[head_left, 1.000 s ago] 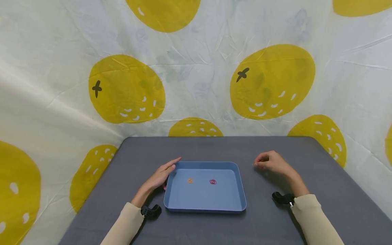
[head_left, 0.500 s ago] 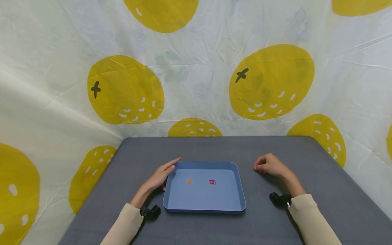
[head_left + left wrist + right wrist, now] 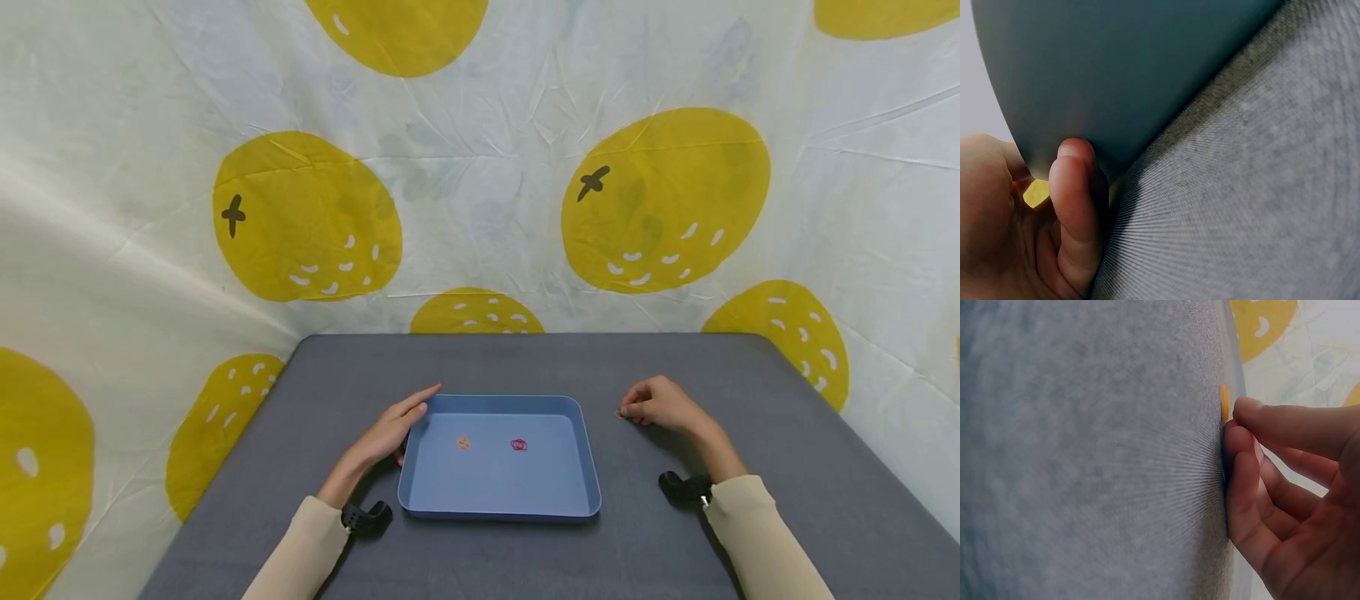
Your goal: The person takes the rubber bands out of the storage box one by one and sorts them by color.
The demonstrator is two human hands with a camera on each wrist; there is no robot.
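Observation:
A shallow blue tray (image 3: 498,492) lies on the grey table. My left hand (image 3: 386,433) holds its left rim near the back corner, thumb at the rim; in the left wrist view bent fingers (image 3: 1075,206) touch the outer wall. Inside the tray lie a small orange looped piece (image 3: 463,443) and a red one (image 3: 519,445), both like thin rubber bands. Right of the tray, my right hand (image 3: 660,404) is lowered to the table. A small, thin orange thing (image 3: 1224,402) lies against the cloth at its thumb and index fingertips; whether they pinch it is unclear.
The grey table (image 3: 540,554) reaches back to a white curtain (image 3: 480,208) printed with large yellow fruit. Black wrist cameras (image 3: 367,519) sit on both wrists, the left one close to the tray's front left corner.
My right hand has come down slightly, its fingertips now at the table by the small orange thing. The left hand and the tray stay in place.

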